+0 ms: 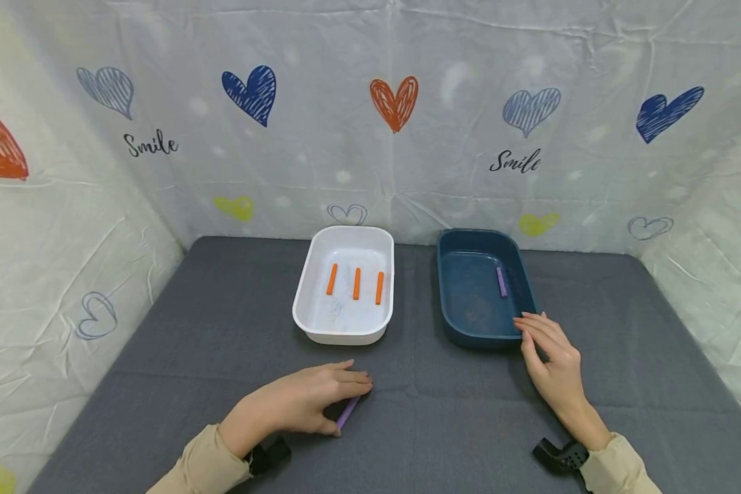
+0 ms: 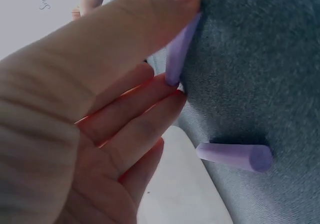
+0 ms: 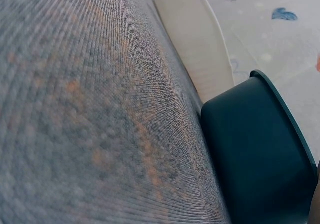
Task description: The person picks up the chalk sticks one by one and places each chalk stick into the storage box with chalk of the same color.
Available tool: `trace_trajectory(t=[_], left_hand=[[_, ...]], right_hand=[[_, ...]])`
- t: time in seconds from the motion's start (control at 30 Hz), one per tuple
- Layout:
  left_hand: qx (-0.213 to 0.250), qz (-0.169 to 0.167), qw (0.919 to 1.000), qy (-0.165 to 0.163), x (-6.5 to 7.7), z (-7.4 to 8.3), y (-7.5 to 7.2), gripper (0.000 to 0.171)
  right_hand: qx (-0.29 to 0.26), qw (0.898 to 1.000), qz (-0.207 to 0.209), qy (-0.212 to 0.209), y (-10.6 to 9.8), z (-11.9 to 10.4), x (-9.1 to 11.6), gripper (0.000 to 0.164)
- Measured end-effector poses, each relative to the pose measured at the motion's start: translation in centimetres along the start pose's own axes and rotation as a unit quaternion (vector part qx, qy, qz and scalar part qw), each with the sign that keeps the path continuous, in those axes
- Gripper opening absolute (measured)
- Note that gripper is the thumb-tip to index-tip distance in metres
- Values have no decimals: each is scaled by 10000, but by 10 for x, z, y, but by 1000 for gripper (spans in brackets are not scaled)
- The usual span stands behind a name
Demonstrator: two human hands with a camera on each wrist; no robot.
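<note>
Your left hand [image 1: 311,398] has hold of a purple stick [image 1: 348,412] — the thumb is at one end and the fingertips at the other, so the gap between them is just the stick's length. It is over the gray cloth [image 1: 420,439], on your side of the white tray [image 1: 346,336]; whether the stick touches the cloth, you cannot tell from here. The left wrist view shows a second purple stick [image 2: 235,156] lying loose on the cloth, near your fingers and the white tray (your own hand seems to hide it from the head camera). Inside the white tray, three orange sticks [image 1: 356,284] lie side by side, apart from one another. To the right, well apart from your left hand, your right hand [image 1: 552,360] rests at the near right corner of the dark blue tray [image 1: 469,302], its fingers only slightly bent and reaching over the rim — you cannot tell whether the thumb pinches that rim or merely lies against it. A third purple stick [image 1: 501,282] lies in the dark blue tray, toward its right wall. Behind both trays hangs a pale backdrop [image 1: 321,158] printed with hearts and the word "Smile".
</note>
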State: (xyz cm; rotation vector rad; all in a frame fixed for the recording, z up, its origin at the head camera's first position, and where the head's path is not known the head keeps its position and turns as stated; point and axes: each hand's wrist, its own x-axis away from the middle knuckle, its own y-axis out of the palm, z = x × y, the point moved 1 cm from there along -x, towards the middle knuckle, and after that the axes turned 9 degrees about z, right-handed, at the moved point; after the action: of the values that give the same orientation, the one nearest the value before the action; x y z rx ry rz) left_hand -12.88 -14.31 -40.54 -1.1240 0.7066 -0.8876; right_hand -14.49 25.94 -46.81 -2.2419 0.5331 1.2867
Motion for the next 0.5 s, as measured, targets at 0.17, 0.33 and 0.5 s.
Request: trace_trajectory(t=[0.17,0.33,0.5], left_hand=[[-139,333,9991,206,0,-3,3,69],[-81,601,9981,133,-1,-2,3,69],[517,793,9947,-408,-3,1,3,74]], right_hand=[[5,10000,-11,19,0,0,0,25],[-7,10000,-9,-1,0,0,0,24],[-33,10000,15,-35,0,0,0,24]])
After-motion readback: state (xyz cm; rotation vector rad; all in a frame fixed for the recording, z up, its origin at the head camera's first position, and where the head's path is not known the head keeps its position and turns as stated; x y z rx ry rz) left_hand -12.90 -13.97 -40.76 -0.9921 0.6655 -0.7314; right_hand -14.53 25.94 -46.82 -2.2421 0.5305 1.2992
